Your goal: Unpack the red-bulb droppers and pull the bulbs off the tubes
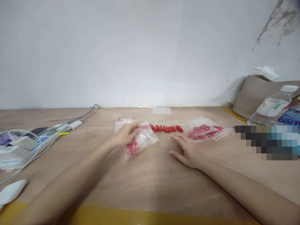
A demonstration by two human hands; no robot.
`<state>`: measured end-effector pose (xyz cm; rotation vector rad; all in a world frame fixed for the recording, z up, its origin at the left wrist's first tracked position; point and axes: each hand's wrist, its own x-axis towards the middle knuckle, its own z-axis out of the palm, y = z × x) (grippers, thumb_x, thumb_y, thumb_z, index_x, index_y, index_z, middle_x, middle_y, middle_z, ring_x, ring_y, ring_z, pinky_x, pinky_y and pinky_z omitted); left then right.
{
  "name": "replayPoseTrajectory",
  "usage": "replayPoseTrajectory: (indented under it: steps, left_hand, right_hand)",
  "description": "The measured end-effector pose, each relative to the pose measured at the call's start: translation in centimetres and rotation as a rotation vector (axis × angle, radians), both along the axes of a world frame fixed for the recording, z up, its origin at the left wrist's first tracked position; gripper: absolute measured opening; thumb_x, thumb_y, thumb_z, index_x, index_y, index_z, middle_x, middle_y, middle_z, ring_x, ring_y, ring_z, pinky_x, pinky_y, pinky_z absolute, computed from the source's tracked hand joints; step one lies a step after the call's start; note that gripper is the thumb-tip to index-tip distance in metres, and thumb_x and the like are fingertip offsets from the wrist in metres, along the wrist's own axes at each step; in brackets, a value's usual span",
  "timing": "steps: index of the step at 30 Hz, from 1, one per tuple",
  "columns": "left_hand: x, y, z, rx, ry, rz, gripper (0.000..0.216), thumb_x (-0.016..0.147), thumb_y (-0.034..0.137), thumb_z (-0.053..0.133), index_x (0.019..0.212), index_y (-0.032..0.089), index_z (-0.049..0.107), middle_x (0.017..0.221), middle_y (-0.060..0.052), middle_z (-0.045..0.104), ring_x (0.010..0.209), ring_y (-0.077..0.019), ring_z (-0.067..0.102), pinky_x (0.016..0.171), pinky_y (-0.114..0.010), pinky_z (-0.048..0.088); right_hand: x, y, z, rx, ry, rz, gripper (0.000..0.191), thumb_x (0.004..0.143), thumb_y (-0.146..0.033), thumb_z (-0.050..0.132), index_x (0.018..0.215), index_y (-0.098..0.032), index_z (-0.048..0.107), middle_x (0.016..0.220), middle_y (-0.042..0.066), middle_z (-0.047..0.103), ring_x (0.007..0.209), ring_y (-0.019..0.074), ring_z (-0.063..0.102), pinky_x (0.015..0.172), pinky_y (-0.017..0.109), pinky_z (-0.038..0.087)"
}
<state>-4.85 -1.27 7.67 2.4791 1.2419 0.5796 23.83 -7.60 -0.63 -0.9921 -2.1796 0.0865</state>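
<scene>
The left hand's fingers (136, 127), blurred, lie over a clear plastic bag (150, 138) just left of the row of red pieces (166, 128); whether they pinch it or merely rest on it, I cannot tell. Red pieces lie bunched inside, showing below the left hand (126, 135), and the bag's right part comes up against the row's left end. The right hand (187, 153) is on the near side of the row, toward its right end, its thumb and fingers spread apart. The row itself lies loose, red ends toward the person, with thin pale stems pointing to the wall (140, 56). Right of the row, several clear bags (206, 129) overlap, each group of red pieces showing through the plastic. Beyond the row, a small flat bag (161, 110) lies near the wall. All this is on a wooden worktop (145, 184), with a yellow strip (131, 215) along its edge nearest the person. Well left of the row are a white power strip (47, 139) with plugs and cables, and a white rounded object (12, 191) nearer the person. Far right of the row stand a brownish bin (246, 97) with white material showing at its top, a labelled clear bottle (273, 107) with a white cap, and a blue package (289, 118). The wall's paint is damaged on that side.
</scene>
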Motion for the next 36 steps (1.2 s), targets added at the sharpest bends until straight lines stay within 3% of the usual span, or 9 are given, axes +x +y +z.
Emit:
replayPoseTrajectory:
  steps: [3,8,12,16,20,23,27,31,36]
  left_hand:
    - [5.1,-0.6,-3.0,-0.133,-0.019,-0.260,0.019,0.082,0.032,0.046,0.081,0.017,0.058,0.074,0.000,0.060,0.068,-0.0133,0.054,0.062,-0.022,0.040]
    - [8.6,-0.7,-4.6,-0.028,-0.036,-0.235,0.018,0.083,0.032,0.045,0.085,0.019,0.057,0.080,-0.002,0.061,0.074,-0.0155,0.056,0.068,-0.026,0.042]
    - [6.1,0.5,-4.4,0.242,0.097,0.142,0.021,0.084,0.031,0.041,0.092,0.018,0.056,0.098,-0.009,0.057,0.098,-0.0255,0.050,0.086,-0.040,0.037]
    - [2.1,2.2,-5.3,0.181,0.340,0.452,0.040,0.084,0.034,0.036,0.119,0.017,0.044,0.126,-0.017,0.042,0.117,-0.0353,0.035,0.092,-0.052,0.028]
    - [-0.9,3.0,-6.3,0.076,0.395,0.507,0.041,0.087,0.034,0.026,0.121,0.020,0.044,0.128,-0.017,0.039,0.117,-0.0376,0.036,0.087,-0.058,0.030]
    - [-1.8,2.2,-6.0,0.162,0.388,0.511,0.039,0.086,0.030,0.029,0.119,0.020,0.047,0.130,-0.017,0.037,0.122,-0.0366,0.030,0.091,-0.058,0.026]
    - [-1.1,-0.4,-5.1,0.314,0.167,0.361,0.031,0.086,0.033,0.033,0.093,0.016,0.058,0.101,-0.013,0.056,0.101,-0.0266,0.050,0.087,-0.041,0.038]
    - [1.4,-2.9,-4.8,-0.256,-0.082,0.180,0.039,0.083,0.048,0.040,0.066,0.016,0.056,0.058,-0.002,0.056,0.056,-0.0154,0.055,0.057,-0.029,0.045]
    - [3.8,-3.6,-4.9,-0.915,-0.549,0.124,0.049,0.059,0.037,0.074,0.097,0.012,0.057,0.058,0.001,0.061,0.053,-0.0107,0.058,0.057,-0.023,0.048]
  right_hand:
    - [0.1,-0.2,0.2,0.033,0.008,0.044,0.058,0.078,-0.038,0.055,0.128,-0.021,0.033,0.122,0.013,0.042,0.116,0.0249,0.039,0.096,0.043,0.036]
    - [0.3,-0.3,0.0,-0.007,-0.097,0.132,0.045,0.077,-0.041,0.056,0.118,-0.024,0.048,0.118,0.012,0.048,0.108,0.0238,0.048,0.089,0.040,0.041]
    - [0.2,-0.3,-0.3,-0.035,-0.119,0.116,0.038,0.078,-0.040,0.055,0.112,-0.023,0.054,0.118,0.012,0.050,0.105,0.0227,0.051,0.087,0.039,0.043]
    - [0.2,-0.2,-0.2,-0.096,-0.130,0.114,0.038,0.079,-0.040,0.054,0.113,-0.024,0.055,0.118,0.011,0.050,0.108,0.0227,0.049,0.090,0.040,0.042]
    - [0.0,-0.2,0.0,-0.138,-0.118,0.127,0.038,0.080,-0.039,0.053,0.115,-0.024,0.053,0.117,0.010,0.051,0.108,0.0209,0.048,0.091,0.038,0.041]
    - [-0.1,-0.2,0.0,-0.147,-0.112,0.119,0.036,0.080,-0.039,0.052,0.113,-0.024,0.054,0.114,0.008,0.053,0.107,0.0205,0.048,0.090,0.037,0.040]
    - [-0.6,0.0,0.1,-0.147,-0.133,-0.002,0.039,0.080,-0.043,0.052,0.112,-0.022,0.053,0.107,0.009,0.056,0.100,0.0221,0.051,0.085,0.039,0.041]
    - [-1.7,0.6,0.9,-0.046,-0.168,-0.051,0.041,0.079,-0.045,0.052,0.111,-0.021,0.054,0.106,0.010,0.057,0.097,0.0232,0.052,0.084,0.040,0.040]
    - [-3.5,1.4,2.2,-0.046,-0.233,0.033,0.040,0.079,-0.044,0.052,0.110,-0.020,0.055,0.112,0.009,0.055,0.099,0.0213,0.052,0.082,0.035,0.042]
